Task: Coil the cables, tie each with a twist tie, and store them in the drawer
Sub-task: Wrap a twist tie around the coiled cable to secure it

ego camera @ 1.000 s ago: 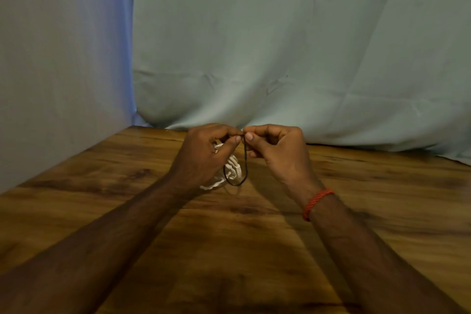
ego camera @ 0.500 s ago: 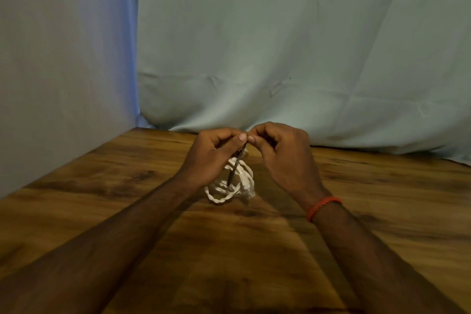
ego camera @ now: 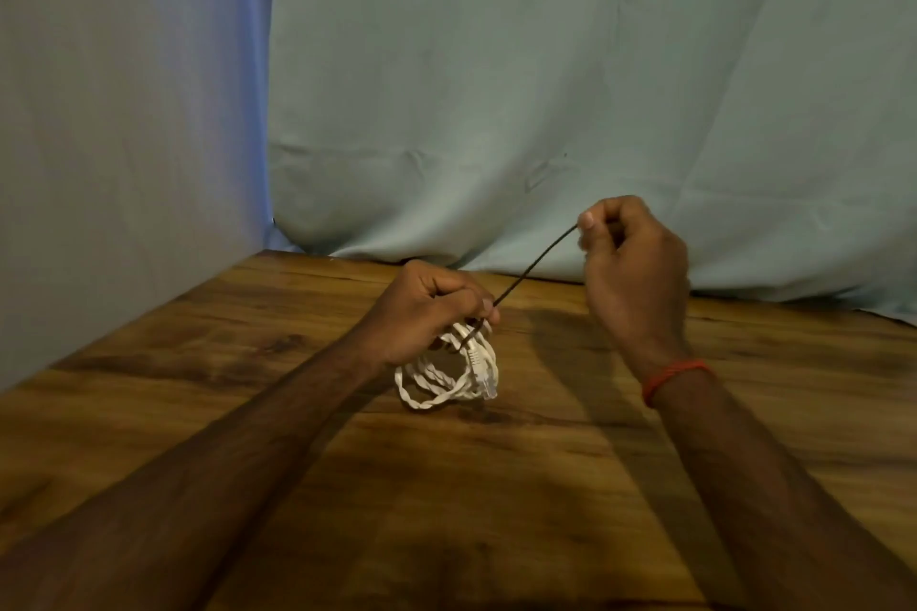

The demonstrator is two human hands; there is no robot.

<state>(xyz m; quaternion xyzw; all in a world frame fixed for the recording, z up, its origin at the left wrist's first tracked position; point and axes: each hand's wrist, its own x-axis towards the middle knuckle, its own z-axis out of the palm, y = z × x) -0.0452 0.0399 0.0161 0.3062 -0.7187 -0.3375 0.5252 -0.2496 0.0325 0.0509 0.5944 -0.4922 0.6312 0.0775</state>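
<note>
Head view puts our left hand (ego camera: 431, 308) at mid-frame, its grip curled tight round the top of the coiled white cable (ego camera: 436, 394), which hangs at the table (ego camera: 570, 486); we cannot tell whether it touches. Our right hand (ego camera: 637, 263), higher and to the right, has its grip pinched on the far end of the dark tie (ego camera: 528, 275), which runs straight down to the coil. To do this well, we judge we should hold the loops bunched, draw the tie snug, wrap it round the bundle and twist both ends close against it, without letting a loop spring free.
</note>
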